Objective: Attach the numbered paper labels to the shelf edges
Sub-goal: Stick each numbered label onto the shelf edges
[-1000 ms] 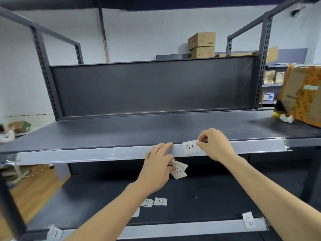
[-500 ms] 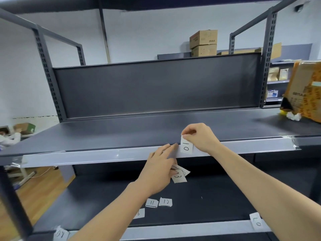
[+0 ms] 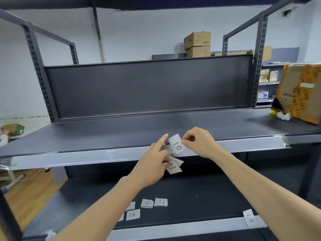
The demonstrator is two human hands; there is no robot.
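A white paper label marked 10 (image 3: 177, 143) stands tilted against the pale front edge strip (image 3: 86, 158) of the upper shelf. My right hand (image 3: 198, 142) pinches its right side. My left hand (image 3: 152, 164) touches the label's left corner with a straight index finger, while its lower fingers hold a small stack of labels (image 3: 173, 166) under the shelf edge. Loose labels 11 (image 3: 147, 203), 12 (image 3: 161, 202) and 06 (image 3: 132, 214) lie on the lower shelf. Another label (image 3: 249, 220) sits on the lower shelf's front edge at the right.
A torn orange-printed cardboard box (image 3: 300, 91) and crumpled white paper (image 3: 284, 116) sit at the right end of the upper shelf. Grey perforated uprights (image 3: 40, 73) flank the bay. Stacked cartons (image 3: 197, 44) stand behind the back panel. Wood floor shows at lower left.
My right hand has lifted and turned label 10 from flat on the strip to tilted above the shelf edge. My left index finger has risen to touch its left corner.
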